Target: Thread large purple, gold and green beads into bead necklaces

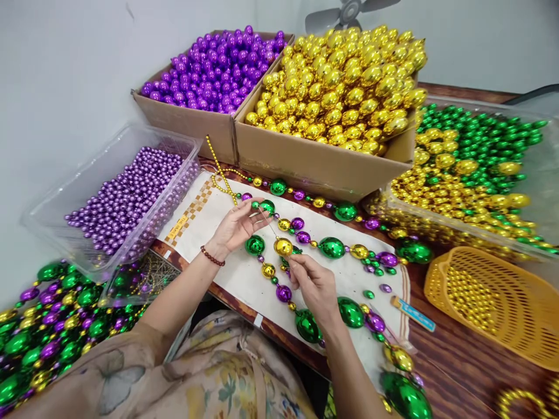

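Observation:
My right hand [312, 285] pinches a shiny gold bead [283, 247] between thumb and fingers. From that bead a thin string or needle [269, 228] runs up to my left hand [242, 226], whose thumb and forefinger close on it while the other fingers curl loosely. Just beyond those fingertips is a green bead [267, 207]. Around both hands, a strand of green, gold and purple beads [283, 293] loops across the white cloth [218, 259]. A few loose small beads, one of them purple [385, 288], lie to the right on the cloth.
Behind stand cardboard boxes of purple balls [218, 70] and gold beads [340, 87]. A clear tub of small purple beads [126, 203] is at left. On the right are a gold-and-green bead tub [471, 169], an orange basket [524, 314] and a blue-handled cutter [414, 314].

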Available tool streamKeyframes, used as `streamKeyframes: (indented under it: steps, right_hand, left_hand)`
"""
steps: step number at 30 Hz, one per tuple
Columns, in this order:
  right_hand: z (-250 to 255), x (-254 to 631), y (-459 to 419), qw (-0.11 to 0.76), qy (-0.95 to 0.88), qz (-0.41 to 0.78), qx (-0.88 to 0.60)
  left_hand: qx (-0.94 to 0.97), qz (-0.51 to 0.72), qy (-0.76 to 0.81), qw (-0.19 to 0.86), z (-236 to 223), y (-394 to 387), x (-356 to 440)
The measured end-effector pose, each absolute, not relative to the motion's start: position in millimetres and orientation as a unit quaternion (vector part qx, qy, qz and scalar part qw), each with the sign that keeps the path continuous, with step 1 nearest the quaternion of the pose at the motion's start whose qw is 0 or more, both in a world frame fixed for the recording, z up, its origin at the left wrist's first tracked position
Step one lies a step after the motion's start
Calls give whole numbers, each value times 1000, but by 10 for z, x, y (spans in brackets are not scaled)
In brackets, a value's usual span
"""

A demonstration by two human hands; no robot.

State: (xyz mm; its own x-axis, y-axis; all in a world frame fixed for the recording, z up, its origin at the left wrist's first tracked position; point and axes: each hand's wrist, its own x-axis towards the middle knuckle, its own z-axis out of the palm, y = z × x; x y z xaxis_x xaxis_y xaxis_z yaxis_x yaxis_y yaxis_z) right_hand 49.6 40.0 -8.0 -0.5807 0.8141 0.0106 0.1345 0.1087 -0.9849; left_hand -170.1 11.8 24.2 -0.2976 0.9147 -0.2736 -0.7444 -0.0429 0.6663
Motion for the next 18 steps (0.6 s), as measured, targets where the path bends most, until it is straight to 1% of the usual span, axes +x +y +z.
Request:
streamKeyframes:
  steps: [8, 12, 15, 18]
  right_hand:
    - [-47, 492, 369, 292, -683, 565, -359]
    - [-66, 387, 383, 292, -650, 595, -373]
    - [-89, 258, 441, 314, -623, 610, -376]
    - [-130, 127, 516, 314, -608, 627, -372]
  left_hand:
    - [134, 710, 366, 586, 268, 111, -1714]
    - [167, 700, 382, 580, 211, 129, -1646]
    - [186, 676, 406, 586, 160, 129, -1533]
    - [168, 674, 408, 592, 136, 141, -1406]
